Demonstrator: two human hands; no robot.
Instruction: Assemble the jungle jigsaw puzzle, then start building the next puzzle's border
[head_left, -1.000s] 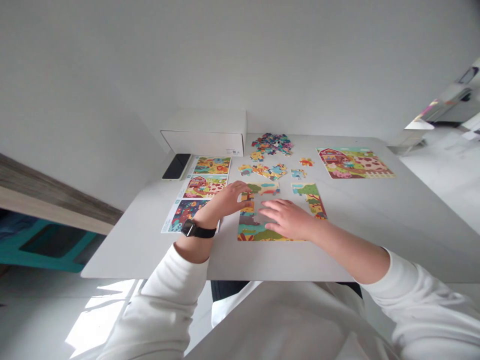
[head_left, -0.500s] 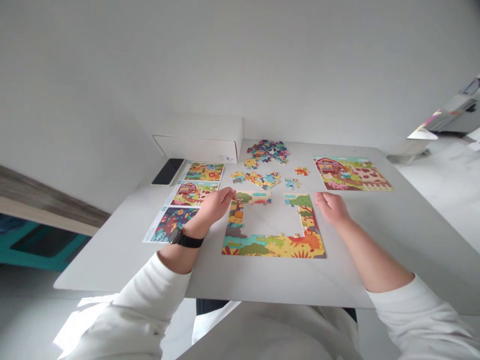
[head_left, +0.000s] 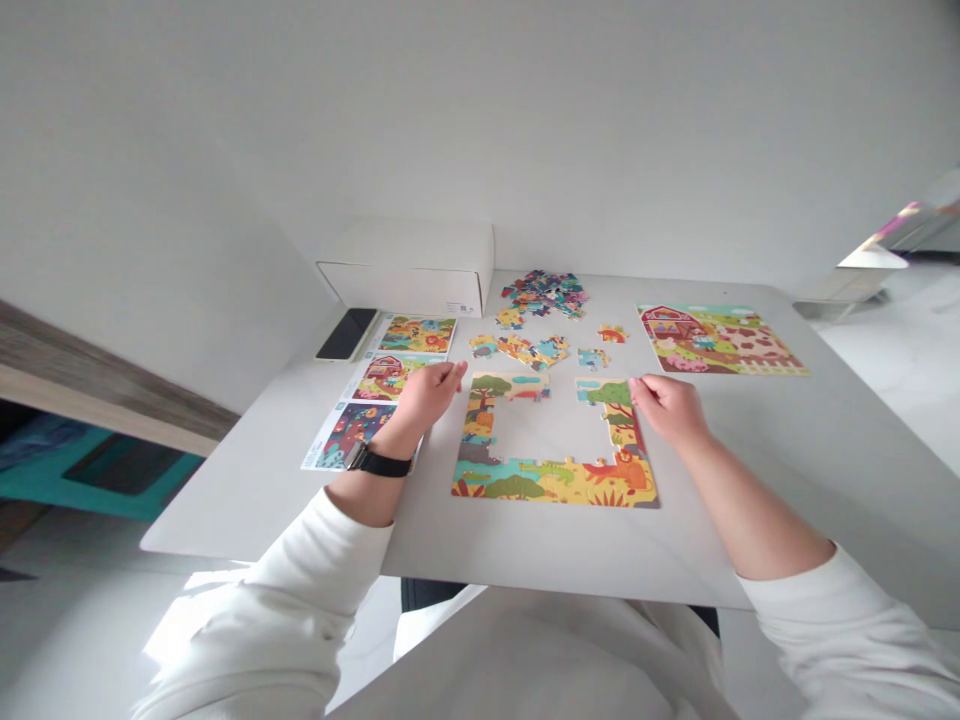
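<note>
A partly assembled jigsaw puzzle (head_left: 517, 485) with jungle animals lies on the table, its border joined except for a gap in the top edge and its middle bare. My left hand (head_left: 429, 395), fingers curled closed, hovers just off the puzzle's upper left corner, over the edge of the picture sheet (head_left: 322, 452). At the upper right corner is my right hand (head_left: 673, 408), also closed, its thumb and forefinger at the border's edge. No piece shows in either hand. Loose yellow and blue pieces (head_left: 550, 350) lie behind the gap, with an orange piece (head_left: 613, 333) and a light blue piece (head_left: 593, 358) nearby.
A heap of dark multicoloured pieces (head_left: 546, 292) sits near the wall. To its left are a white box (head_left: 405, 285) and a phone (head_left: 346, 334). A completed farm puzzle (head_left: 720, 340) lies at the right on the white table (head_left: 525, 550).
The camera view has shifted slightly, moving the scene right and a little up. My left hand now stands slightly apart from the puzzle's corner. The pieces keep their arrangement.
</note>
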